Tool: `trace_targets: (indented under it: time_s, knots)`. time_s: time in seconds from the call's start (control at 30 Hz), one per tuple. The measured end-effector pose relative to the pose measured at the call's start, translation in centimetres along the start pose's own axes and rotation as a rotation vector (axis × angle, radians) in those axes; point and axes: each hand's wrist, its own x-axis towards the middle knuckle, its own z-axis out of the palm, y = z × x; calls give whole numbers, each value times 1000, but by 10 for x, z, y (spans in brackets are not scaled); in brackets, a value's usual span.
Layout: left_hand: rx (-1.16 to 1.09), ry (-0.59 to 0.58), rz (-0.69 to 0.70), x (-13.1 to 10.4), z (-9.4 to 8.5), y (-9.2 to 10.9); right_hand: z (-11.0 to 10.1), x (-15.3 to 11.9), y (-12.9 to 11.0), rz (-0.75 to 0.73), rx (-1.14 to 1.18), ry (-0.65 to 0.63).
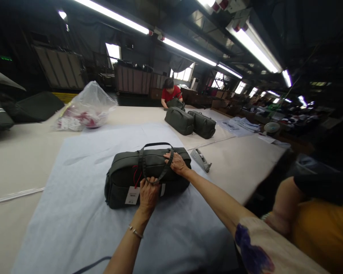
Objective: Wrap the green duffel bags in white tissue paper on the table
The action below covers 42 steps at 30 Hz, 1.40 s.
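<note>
A dark olive duffel bag lies on a pale sheet spread over the table. My left hand grips the near carry strap at the bag's front side, next to a white hang tag on a red cord. My right hand rests on the bag's top, fingers touching the strap near the far end. The other handle arches up over the bag.
A tape dispenser lies right of the bag. Two more olive bags stand farther back, where a person in red works. A clear plastic sack sits back left. Another person's arm is at right.
</note>
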Motion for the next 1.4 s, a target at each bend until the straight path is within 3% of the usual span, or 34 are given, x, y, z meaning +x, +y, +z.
trace_targets:
  time_s: [0.1, 0.13, 0.2, 0.27, 0.3, 0.37, 0.43, 0.5, 0.57, 0.7, 0.8, 0.87, 0.97, 1.07, 1.17, 1.3, 1.4]
  knots:
    - [30, -44, 25, -15, -21, 2, 3, -4, -2, -40, -1, 66]
    - [9, -99, 30, -19, -34, 4, 5, -6, -1, -56, 3, 90]
    - [-138, -321, 21, -15, -67, 10, 9, -7, -1, -76, 14, 134]
    - [-357, -511, -5, 12, -103, 22, 13, -6, 0, -75, 29, 168]
    - [-437, -475, -7, 35, -117, 28, 14, -5, 0, -71, 36, 178]
    - [-438, -266, -58, 92, -131, 38, 14, -5, -1, -74, 52, 180]
    - [-229, -196, -173, 148, -125, 37, 11, -7, -2, -84, 71, 161]
    - [-173, -281, -201, 188, -103, 23, 4, -9, -2, -96, 88, 121]
    - [-138, -408, -193, 207, -78, 1, -7, -12, -2, -125, 110, 55]
    - [-75, -586, -146, 207, -44, -45, -37, -16, 9, -246, 181, -59]
    - [-49, -645, -116, 204, -36, -64, -47, -19, 42, -205, 145, 25]
    - [-42, -661, -120, 204, -32, -70, -39, -22, 72, -61, 117, 104]
    - [-52, -647, -167, 201, -24, -75, -14, -28, 111, 137, 206, 111]
    - [-77, -619, -224, 191, -16, -80, 6, -32, 130, 177, 314, 68]
    - [-85, -592, -220, 177, -7, -83, 10, -36, 137, 165, 343, 14]
    - [-89, -607, -250, 172, -10, -83, -16, -31, 148, 188, 335, -141]
    - [-169, -725, -245, 188, -26, -83, -52, 14, 161, 239, 317, -138]
